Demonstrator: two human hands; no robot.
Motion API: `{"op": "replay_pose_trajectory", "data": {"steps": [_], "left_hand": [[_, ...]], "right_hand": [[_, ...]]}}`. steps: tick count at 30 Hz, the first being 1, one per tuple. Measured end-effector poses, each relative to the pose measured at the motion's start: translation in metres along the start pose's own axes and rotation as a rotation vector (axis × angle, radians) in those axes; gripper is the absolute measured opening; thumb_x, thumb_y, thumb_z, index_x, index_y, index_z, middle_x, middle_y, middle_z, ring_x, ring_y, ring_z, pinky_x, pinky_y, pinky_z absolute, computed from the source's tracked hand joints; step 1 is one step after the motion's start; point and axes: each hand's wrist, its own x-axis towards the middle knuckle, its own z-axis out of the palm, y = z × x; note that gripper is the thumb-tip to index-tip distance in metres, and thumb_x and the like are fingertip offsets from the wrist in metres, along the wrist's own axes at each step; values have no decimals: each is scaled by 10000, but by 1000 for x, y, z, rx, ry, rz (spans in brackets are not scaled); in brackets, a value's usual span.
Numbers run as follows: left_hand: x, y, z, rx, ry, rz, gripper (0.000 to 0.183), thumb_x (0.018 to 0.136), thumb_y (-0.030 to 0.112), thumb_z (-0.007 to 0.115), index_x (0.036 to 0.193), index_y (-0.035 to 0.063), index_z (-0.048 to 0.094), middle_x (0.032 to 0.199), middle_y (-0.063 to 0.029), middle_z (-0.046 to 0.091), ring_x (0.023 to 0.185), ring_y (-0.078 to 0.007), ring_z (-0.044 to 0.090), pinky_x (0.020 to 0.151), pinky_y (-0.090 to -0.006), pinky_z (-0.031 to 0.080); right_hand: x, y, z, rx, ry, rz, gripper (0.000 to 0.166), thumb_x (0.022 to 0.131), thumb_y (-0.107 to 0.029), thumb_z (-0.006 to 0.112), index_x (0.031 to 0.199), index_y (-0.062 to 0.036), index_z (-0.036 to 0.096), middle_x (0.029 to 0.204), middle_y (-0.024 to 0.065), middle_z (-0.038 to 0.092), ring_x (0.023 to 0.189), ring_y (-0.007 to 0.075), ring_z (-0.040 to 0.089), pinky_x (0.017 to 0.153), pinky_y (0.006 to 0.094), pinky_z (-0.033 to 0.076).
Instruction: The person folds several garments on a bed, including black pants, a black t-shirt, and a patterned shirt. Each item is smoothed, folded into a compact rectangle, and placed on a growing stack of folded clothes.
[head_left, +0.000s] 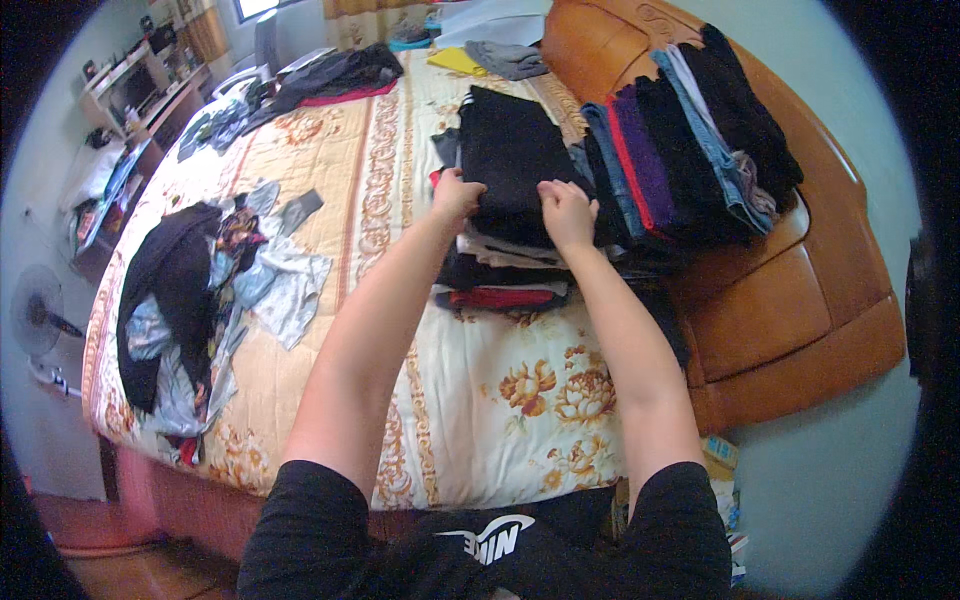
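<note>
A folded black garment (514, 150) lies on top of a stack of folded clothes on the bed. My left hand (459, 196) grips its left edge, thumb on top and the other fingers mostly hidden. At the near right part of the same garment is my right hand (568, 214), its fingers bent against the cloth. Below it the stack shows white cloth (510, 253), more black layers and a red folded piece (501, 298) at the bottom. To the right, a row of folded clothes, with a purple piece (643, 146) among them, stands on edge.
Behind that row rises the bed's brown headboard (757, 322). A loose heap of clothes (176, 292) covers the left of the flowered bedspread (517, 420). Dark garments (337, 79) and a grey one (508, 58) lie farther off. A fan (37, 311) stands beyond the bed.
</note>
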Motion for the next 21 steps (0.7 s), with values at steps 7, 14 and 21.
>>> {"op": "replay_pose_trajectory", "data": {"steps": [7,14,21], "left_hand": [[-142,-101,-101,87,-11,147,462,761,97,599,1188,66,427,754,-76,577,633,-125,554,524,-256,449],[-237,-194,-336,609,410,65,242,729,92,566,956,15,592,920,-150,598,779,-234,589,710,-318,473],[-224,-157,-508,1111,1038,434,176,698,94,592,866,42,587,865,-129,533,861,-287,529,766,-374,429]], "right_hand": [[-157,-70,38,487,241,-268,387,809,-191,542,1146,-31,441,1324,168,310,1162,357,346,971,505,217],[-365,-100,116,-19,-534,-117,509,800,-264,515,1264,-113,367,1360,112,288,1298,279,188,1015,554,95],[-371,-101,130,-156,-375,-229,480,775,-232,460,1241,-128,416,1336,98,337,1273,249,250,1018,518,127]]}}
